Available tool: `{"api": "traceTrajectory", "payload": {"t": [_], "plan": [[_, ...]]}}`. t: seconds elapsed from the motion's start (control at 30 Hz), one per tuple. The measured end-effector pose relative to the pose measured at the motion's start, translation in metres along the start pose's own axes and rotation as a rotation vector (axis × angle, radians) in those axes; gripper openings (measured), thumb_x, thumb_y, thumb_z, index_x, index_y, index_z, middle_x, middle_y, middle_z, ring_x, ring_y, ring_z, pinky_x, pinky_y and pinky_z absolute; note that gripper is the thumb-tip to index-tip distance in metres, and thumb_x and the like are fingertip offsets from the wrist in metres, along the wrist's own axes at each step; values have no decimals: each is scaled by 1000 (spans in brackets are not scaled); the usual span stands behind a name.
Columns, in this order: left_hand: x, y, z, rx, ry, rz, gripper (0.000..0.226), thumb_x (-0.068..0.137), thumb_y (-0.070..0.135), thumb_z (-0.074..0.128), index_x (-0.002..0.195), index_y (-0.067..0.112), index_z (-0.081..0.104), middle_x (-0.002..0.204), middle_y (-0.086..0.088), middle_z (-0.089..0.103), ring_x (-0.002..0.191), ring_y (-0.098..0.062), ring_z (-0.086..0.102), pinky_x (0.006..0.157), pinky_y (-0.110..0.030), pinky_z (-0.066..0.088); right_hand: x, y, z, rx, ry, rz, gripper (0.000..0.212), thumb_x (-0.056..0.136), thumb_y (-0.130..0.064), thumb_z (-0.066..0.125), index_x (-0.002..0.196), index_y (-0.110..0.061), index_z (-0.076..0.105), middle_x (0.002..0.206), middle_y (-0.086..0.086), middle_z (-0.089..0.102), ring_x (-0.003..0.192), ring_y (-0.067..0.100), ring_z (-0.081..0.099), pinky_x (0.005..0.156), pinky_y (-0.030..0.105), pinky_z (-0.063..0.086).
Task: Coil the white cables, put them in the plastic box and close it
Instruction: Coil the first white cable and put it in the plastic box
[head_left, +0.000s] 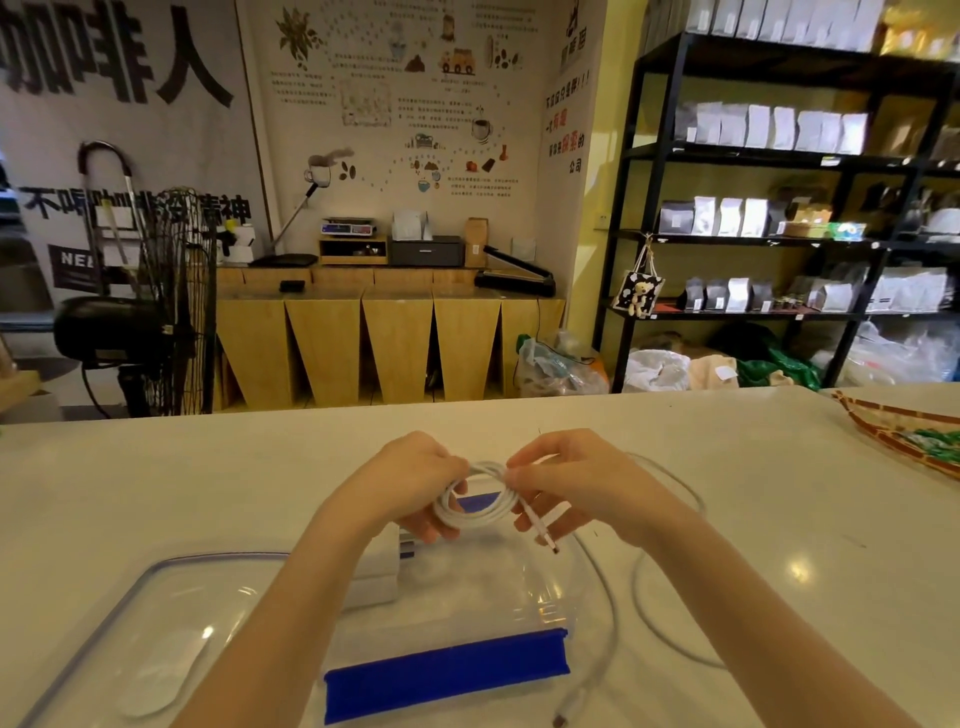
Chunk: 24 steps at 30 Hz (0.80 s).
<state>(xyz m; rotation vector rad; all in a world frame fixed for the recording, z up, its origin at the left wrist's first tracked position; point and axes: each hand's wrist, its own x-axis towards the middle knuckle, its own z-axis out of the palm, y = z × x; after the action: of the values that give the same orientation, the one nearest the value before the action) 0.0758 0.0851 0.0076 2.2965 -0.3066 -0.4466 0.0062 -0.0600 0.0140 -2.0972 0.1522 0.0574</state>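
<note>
The coiled cable is white, with a dark tip on its plug. The box is clear plastic with deep blue clasps; its lid is clear too, edged in a thin blue line. The counter is creamy white (glossy, with light spots). A loose cable on it is pale grey-white. At the far right lies a basket patterned in orange and brown.

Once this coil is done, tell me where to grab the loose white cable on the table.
Take the loose white cable at the bare curve right of the plastic box, coming from above with the right hand. There it lies flat on the table, clear of the box; its plug end near the blue latch is more crowded.
</note>
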Motion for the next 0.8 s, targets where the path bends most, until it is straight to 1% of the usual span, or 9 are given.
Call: {"api": "traceTrajectory", "payload": {"t": [0.1,0.2,0.3,0.43,0.47,0.53,0.57,0.67,0.8], "plan": [[6,-4,7,101,-34,-13,22,89,25,50,74,14,61,67,-5,63,33,-8,59,36,-14,47,4,4,5,-58,18,32,19,78,-28,65,91,-14,60,74,1,68,58,10,68,47,21,54],[7,-7,13,165,-47,-9,22,90,26,47,79,13,61,66,-6,61,36,-11,61,40,-17,49,5,5,12,-181,75,35,19,76,-23,68,89,-14,59,76,4,68,61,10,66,46,20,54],[6,-9,21,237,-35,19,21,92,24,44,83,12,58,65,-6,58,42,-13,63,39,-18,46,4,5,20,-265,125,29,20,76,-15,66,94,-11,58,79,10,68,59,14,66,51,25,57],[6,-10,35,421,7,42,15,92,18,44,96,10,56,81,-9,61,66,-20,66,61,-28,55,4,3,31,-410,129,55,22,81,-11,61,101,-4,55,94,16,65,79,26,67,73,36,58],[6,-11,38,439,-3,43,14,92,17,45,98,10,56,85,-10,61,68,-20,66,64,-29,55,4,2,34,-460,123,62,22,83,-11,59,103,-4,54,97,15,63,82,25,65,75,32,56],[5,-12,42,461,-51,40,15,92,15,46,100,8,56,86,-11,62,68,-19,63,66,-28,54,4,0,38,-559,109,57,19,85,-9,56,102,-3,53,92,14,57,78,22,57,64,23,48],[6,-12,43,476,-69,41,16,91,14,46,101,7,57,84,-11,62,67,-18,61,68,-28,53,5,0,41,-604,97,55,18,85,-7,54,102,-2,53,88,14,53,76,22,52,60,23,43],[6,-13,44,552,-91,70,20,90,9,44,104,4,59,76,-7,56,63,-16,53,69,-28,48,11,2,50,-717,73,87,20,84,-4,53,104,-1,54,96,17,58,77,21,51,68,26,40],[3,-14,43,585,-146,91,29,89,4,39,115,5,53,110,-16,60,78,-22,54,75,-32,50,28,8,61,-841,42,165,27,84,-3,54,111,0,53,114,17,59,100,27,58,77,29,45]]}}
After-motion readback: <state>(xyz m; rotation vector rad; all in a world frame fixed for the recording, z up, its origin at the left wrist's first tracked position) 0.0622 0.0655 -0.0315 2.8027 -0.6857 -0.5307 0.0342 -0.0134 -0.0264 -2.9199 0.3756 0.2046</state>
